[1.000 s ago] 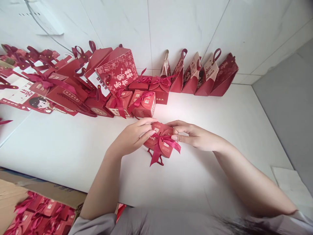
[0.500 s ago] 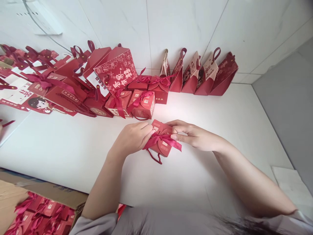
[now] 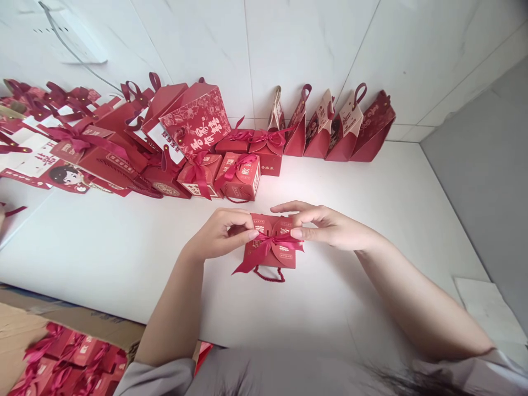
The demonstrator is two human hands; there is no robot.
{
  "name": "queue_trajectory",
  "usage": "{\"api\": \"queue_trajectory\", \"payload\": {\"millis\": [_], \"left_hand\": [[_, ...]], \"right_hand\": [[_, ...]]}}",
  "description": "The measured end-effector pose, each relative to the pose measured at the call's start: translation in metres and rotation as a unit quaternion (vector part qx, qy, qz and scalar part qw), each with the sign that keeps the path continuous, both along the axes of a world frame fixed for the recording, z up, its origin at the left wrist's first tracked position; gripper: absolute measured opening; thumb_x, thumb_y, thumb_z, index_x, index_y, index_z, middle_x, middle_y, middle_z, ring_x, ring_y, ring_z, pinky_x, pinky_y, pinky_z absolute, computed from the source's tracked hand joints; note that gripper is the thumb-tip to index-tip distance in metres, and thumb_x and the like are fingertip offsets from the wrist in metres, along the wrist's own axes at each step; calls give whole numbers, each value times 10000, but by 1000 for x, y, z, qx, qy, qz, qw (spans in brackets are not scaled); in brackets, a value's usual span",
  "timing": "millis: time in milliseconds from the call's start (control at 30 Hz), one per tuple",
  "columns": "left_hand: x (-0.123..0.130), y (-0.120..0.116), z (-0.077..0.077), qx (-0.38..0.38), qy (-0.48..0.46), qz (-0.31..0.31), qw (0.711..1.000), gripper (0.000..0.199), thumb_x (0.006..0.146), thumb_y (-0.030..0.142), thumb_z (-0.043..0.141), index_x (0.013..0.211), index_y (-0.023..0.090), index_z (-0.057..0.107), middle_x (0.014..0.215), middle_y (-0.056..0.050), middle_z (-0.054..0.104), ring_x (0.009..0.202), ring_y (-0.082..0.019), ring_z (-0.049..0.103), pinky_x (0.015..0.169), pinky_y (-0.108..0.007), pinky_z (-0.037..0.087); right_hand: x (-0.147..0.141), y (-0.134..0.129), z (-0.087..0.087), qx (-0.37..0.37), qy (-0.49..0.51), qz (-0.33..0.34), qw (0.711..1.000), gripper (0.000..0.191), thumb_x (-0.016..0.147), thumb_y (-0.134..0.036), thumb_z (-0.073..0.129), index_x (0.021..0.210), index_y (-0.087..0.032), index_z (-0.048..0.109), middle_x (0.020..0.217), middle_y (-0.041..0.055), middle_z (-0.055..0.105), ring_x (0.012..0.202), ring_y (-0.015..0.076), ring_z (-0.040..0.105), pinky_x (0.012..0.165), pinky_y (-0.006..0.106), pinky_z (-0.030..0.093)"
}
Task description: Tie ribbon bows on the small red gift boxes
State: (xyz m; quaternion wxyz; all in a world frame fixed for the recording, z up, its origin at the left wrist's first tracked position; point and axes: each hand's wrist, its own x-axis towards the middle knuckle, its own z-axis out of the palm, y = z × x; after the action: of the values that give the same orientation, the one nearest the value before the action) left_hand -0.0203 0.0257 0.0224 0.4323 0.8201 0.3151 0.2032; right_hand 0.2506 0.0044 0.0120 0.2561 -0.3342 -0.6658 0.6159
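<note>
A small red gift box (image 3: 281, 258) with pale lettering lies on the white table in front of me. A magenta ribbon (image 3: 258, 256) is tied in a bow across its top, and a twisted red cord handle (image 3: 270, 278) hangs out at the near side. My left hand (image 3: 225, 234) pinches the left part of the bow between thumb and forefinger. On the other side, my right hand (image 3: 324, 225) pinches the right part of the ribbon, its other fingers reaching over the box's far right corner.
Several ribboned boxes (image 3: 241, 176) and red gift bags crowd the back left. More peaked boxes (image 3: 373, 129) stand along the tiled wall at the right. A cardboard carton (image 3: 99, 324) holding several ribboned boxes is at the lower left. Part of another hand (image 3: 3, 214) shows at the left edge.
The gift box has turned, so its edges now run nearly square to me. The left ribbon tail now hangs out to the lower left. Both hands stay at the bow.
</note>
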Motion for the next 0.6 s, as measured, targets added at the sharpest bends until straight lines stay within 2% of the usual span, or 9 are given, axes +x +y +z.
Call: {"api": "queue_trajectory", "payload": {"millis": [133,300,433,600], "left_hand": [[5,1,-7,-34,12,45,998,337,935,330,527,644,177,452,593,41,398,554,-97,347,527,-253,286],[18,-8,-7,58,105,133,984,507,791,473,698,615,186,320,566,64,340,537,-88,306,504,-237,259],[21,-13,2,66,168,119,976,567,709,583,739,642,192,334,565,72,365,526,-89,323,500,-231,263],[17,-11,4,42,174,101,979,574,682,616,747,669,194,359,587,73,391,538,-88,331,504,-231,262]], "right_hand": [[-5,2,-8,-23,28,-7,999,282,917,-409,638,726,-203,660,1407,36,529,1288,225,507,1063,376,395],[-10,3,-17,-27,33,-19,999,288,944,-433,592,802,-209,706,1368,43,555,1253,221,529,1065,370,397],[-14,1,-17,-6,32,-28,999,278,953,-427,579,840,-213,717,1350,54,565,1240,220,536,1067,376,397],[-20,1,-20,23,63,-77,995,274,955,-381,588,775,-191,671,1264,57,608,1128,195,588,1014,360,430]]}}
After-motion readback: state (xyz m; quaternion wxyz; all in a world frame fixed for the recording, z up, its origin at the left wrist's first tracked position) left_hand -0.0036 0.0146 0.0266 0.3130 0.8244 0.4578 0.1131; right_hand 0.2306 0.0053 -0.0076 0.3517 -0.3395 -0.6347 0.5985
